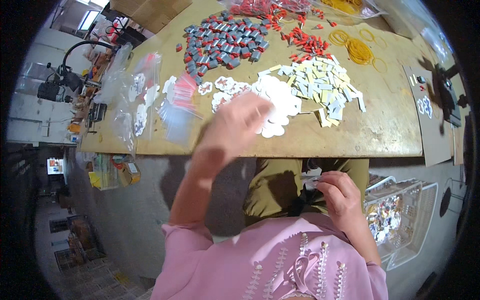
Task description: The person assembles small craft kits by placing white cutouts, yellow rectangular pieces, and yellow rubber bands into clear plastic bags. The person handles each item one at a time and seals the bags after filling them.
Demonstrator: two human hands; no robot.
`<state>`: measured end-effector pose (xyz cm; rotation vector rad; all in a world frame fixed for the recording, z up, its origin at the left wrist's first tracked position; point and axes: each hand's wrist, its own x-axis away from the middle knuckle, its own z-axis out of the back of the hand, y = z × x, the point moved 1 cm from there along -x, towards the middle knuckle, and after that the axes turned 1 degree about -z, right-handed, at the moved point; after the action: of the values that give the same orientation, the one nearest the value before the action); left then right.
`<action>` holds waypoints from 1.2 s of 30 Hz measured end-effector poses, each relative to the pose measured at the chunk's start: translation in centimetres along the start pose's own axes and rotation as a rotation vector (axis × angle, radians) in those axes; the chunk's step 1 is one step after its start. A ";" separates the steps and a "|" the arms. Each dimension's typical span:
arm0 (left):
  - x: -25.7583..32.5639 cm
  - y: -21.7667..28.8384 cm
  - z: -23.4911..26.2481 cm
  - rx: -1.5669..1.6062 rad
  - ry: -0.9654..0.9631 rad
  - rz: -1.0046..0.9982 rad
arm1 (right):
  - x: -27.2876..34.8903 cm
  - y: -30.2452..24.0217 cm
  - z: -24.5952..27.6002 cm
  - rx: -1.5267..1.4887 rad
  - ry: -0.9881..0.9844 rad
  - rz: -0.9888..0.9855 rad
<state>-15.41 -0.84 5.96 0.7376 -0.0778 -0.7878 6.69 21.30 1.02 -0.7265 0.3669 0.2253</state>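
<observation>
My left hand [234, 127] is smeared by motion above the table's near part, and its fingers do not show clearly. It is nearest to a pile of white round-edged cutouts [280, 102] and several printed cutouts [225, 85]. Low over my lap, my right hand [341, 195] pinches a small clear plastic bag [311, 181]; what the bag contains I cannot make out. Left of the cutouts lies a fanned stack of clear zip bags [177, 122] with red top edges.
Grey motors with red ends [225, 42], red small parts [307, 42], yellow rubber bands [357, 50] and white-and-yellow strips [320, 82] lie across the table [385, 135]. A brown board [429, 125] stands at the right edge. Below right is a white basket [425, 220] of packed pieces.
</observation>
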 end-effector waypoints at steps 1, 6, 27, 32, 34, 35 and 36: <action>-2.2 -1.5 1.0 -0.073 0.067 0.084 | 0.2 0.1 -0.1 -0.007 0.004 -0.013; -7.9 -11.0 1.8 -0.365 0.187 0.064 | 0.6 0.4 -0.7 -0.052 0.018 -0.036; 1.2 9.0 -5.7 0.100 -0.222 -0.321 | -0.5 1.0 1.7 -0.163 -0.025 -0.082; -2.1 8.5 -4.7 0.082 -0.230 -0.360 | 0.2 1.6 2.2 -0.170 -0.033 -0.108; -5.5 6.8 -4.1 0.011 -0.101 -0.272 | 0.5 1.5 2.4 -0.170 -0.054 -0.146; -7.7 5.5 -3.9 0.007 0.003 -0.173 | 0.5 1.4 2.5 -0.169 -0.067 -0.164; -10.1 3.9 -4.0 -0.045 0.073 -0.157 | 0.6 1.4 2.6 -0.166 -0.057 -0.161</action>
<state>-18.94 10.06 7.45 0.7347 0.0643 -0.9089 7.38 24.17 1.75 -0.9069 0.2356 0.1244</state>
